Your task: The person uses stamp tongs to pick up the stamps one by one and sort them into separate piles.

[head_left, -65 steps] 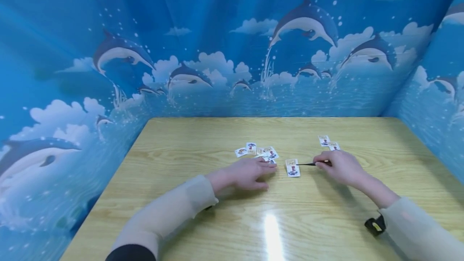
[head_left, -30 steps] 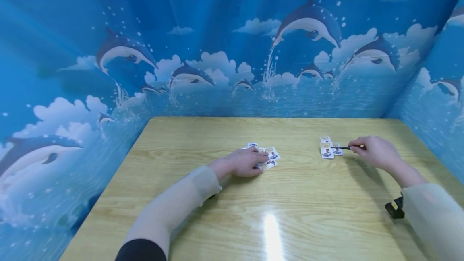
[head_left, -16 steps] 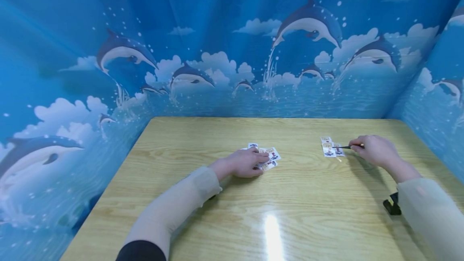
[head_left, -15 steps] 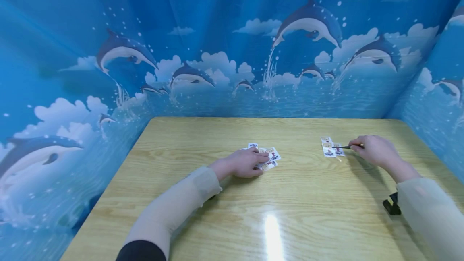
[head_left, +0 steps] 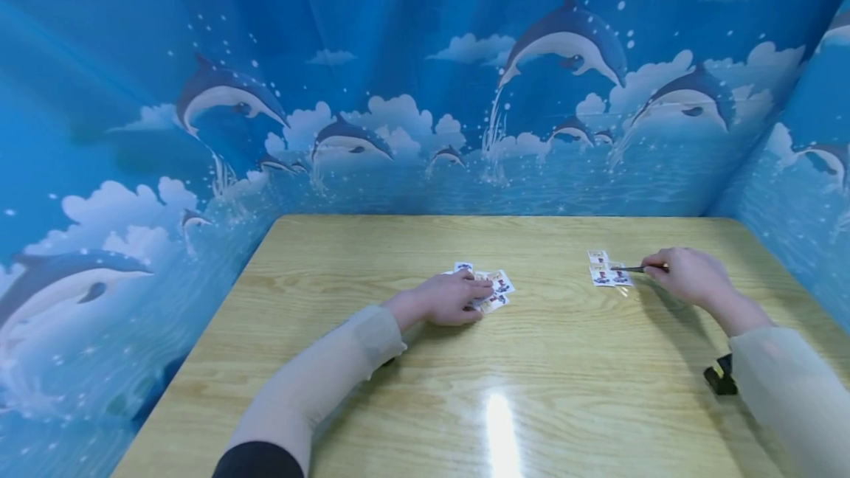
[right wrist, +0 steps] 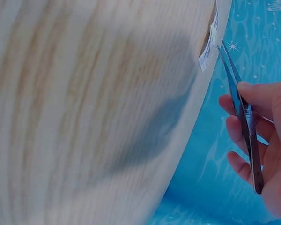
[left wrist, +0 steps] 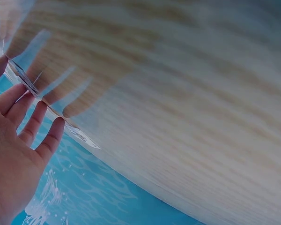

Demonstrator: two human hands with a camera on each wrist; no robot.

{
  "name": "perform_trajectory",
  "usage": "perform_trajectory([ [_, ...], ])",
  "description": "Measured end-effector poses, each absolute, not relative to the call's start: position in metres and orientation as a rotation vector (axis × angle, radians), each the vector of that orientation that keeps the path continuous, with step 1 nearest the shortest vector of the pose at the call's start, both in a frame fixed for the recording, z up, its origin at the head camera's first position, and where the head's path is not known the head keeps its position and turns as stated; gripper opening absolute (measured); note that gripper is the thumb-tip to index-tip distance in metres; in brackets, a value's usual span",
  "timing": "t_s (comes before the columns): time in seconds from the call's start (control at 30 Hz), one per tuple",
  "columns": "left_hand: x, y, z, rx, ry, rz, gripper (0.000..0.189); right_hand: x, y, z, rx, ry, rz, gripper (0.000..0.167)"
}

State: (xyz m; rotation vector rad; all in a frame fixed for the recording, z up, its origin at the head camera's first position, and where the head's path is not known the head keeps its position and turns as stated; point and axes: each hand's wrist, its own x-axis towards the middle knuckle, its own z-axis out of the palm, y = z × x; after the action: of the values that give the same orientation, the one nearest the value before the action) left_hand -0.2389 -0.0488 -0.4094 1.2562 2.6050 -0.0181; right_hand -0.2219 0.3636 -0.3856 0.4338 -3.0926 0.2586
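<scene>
My left hand rests on a loose pile of small printed cards left of the table's middle, partly covering them. In the left wrist view its fingers are spread and fairly straight, tips at the tabletop and the cards. My right hand holds black tweezers between thumb and fingers. Their tips point left, over three cards set edge to edge: one behind, two side by side in front. In the right wrist view the tweezers' tips stand slightly apart, with nothing between them, near the cards.
The wooden table ends at a blue dolphin-print curtain behind and on both sides. A bright light reflection lies on the front of the tabletop. A black wrist device sits under the right sleeve.
With the tweezers, my right hand has brought a card from mid-table to the right group, and the cards there now sit closer together. My left hand has shifted left onto its pile.
</scene>
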Motion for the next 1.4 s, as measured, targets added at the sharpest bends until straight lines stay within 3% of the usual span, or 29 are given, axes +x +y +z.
perform_trajectory([
  [0.3, -0.24, -0.049, -0.41, 1.268, 2.604, -0.018, 0.056, -0.217, 0.357, -0.373, 0.464, -3.049, 0.263, 0.028],
  [0.8, -0.242, -0.049, -0.412, 1.257, 2.61, -0.026, 0.055, -0.235, 0.269, -0.373, 0.726, -2.997, 0.39, 0.02],
  [1.4, -0.238, -0.046, -0.407, 1.219, 2.589, -0.042, 0.06, -0.273, 0.208, -0.383, 1.03, -2.891, 0.382, 0.017],
])
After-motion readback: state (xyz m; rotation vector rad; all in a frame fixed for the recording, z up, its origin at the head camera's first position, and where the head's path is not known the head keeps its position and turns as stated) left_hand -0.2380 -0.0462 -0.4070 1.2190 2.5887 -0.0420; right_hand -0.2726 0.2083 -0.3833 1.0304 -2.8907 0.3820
